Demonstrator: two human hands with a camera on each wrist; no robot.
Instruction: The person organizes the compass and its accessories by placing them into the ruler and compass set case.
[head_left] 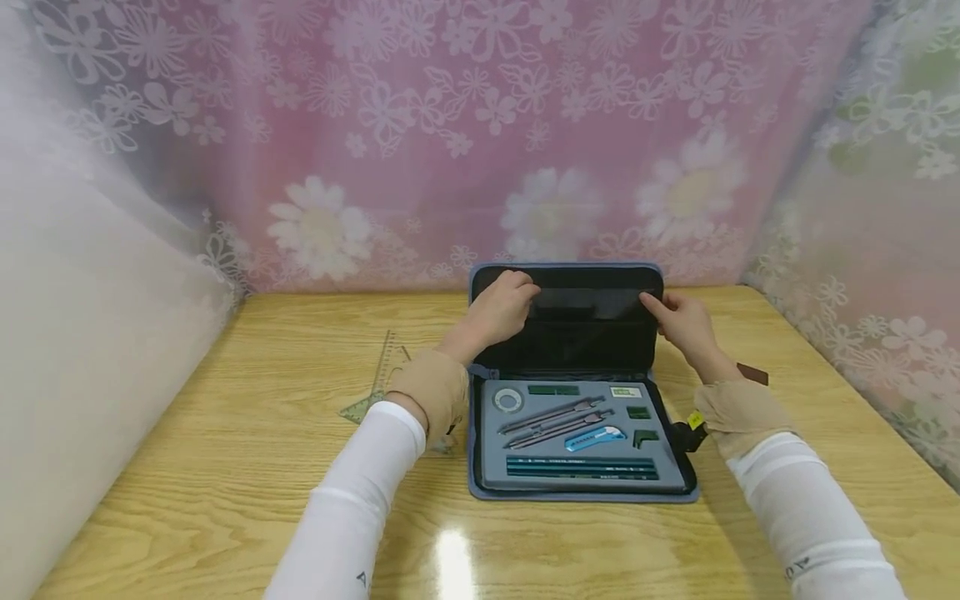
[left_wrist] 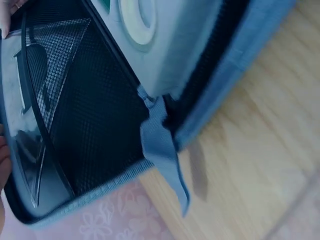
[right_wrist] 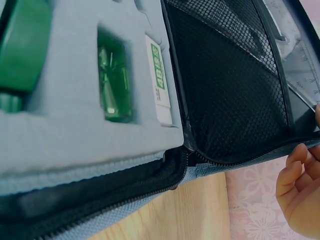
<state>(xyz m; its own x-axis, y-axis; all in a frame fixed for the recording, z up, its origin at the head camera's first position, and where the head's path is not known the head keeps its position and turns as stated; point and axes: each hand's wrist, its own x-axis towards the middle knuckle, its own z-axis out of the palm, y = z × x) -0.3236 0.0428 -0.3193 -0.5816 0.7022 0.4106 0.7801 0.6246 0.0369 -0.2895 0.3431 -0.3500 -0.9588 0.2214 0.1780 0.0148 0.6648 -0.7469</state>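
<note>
Clear set square (right_wrist: 300, 65) sits in the mesh pocket (head_left: 585, 343) of the case lid (head_left: 645, 350): lower part behind the mesh, upper part sticking out above the pocket edge, scale marks visible in the right wrist view. Lid stands up at the back of the opened case (head_left: 480, 493).

Fingers: left hand (head_left: 501, 307) is at the upper left of the lid, fingers curled at the set square's top edge. Can't tell if they actually grip it, contact is hidden. Right hand (head_left: 682, 323) pinches the lid's right edge, thumb on the inner face by the set square's corner, other fingers outside. So the set square lies between the two hands.

Case tray (head_left: 491, 458), below the hands: white ring (head_left: 508, 401) at rear left, green piece (head_left: 553, 390) beside it, white eraser (head_left: 626, 392) marked 4B at rear right, green sharpener (head_left: 638, 412) in front of that. Two slim grey tools (head_left: 555, 422) lie slantwise mid-tray, blue cutter (head_left: 596, 438) just beside them, dark green pencils (head_left: 581, 467) along the front.

Blue ribbon (left_wrist: 162, 142) hangs at the left hinge. On the wooden bench (head_left: 225, 417), left of the case: another clear triangle (head_left: 388, 354), partly behind the left forearm. Brown item (head_left: 753, 374) beyond the right wrist, too hidden to identify. Flowered pink curtain (head_left: 435, 150) behind.
</note>
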